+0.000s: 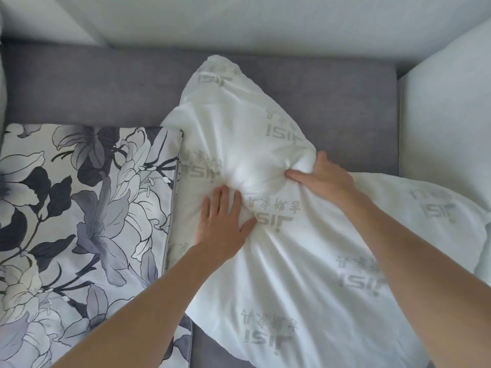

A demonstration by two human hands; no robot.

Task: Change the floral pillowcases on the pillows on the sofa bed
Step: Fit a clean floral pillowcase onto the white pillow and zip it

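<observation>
A bare white pillow [265, 261] printed with grey lettering lies across the middle of the grey sofa bed [106, 86], creased and bunched at its centre. My left hand [223, 224] presses flat on it, fingers spread. At the bunched fold on the pillow's right, my right hand [318, 176] grips the white fabric with fingers curled into it. A pillowcase with grey and black flowers [85, 208] lies on the left, its zipped edge touching the white pillow.
A second white pillow or cushion [446, 107] stands at the right edge. Pale wall [265, 22] runs behind the sofa's grey back. A strip of grey seat [212, 349] shows near the bottom between the floral case and the white pillow.
</observation>
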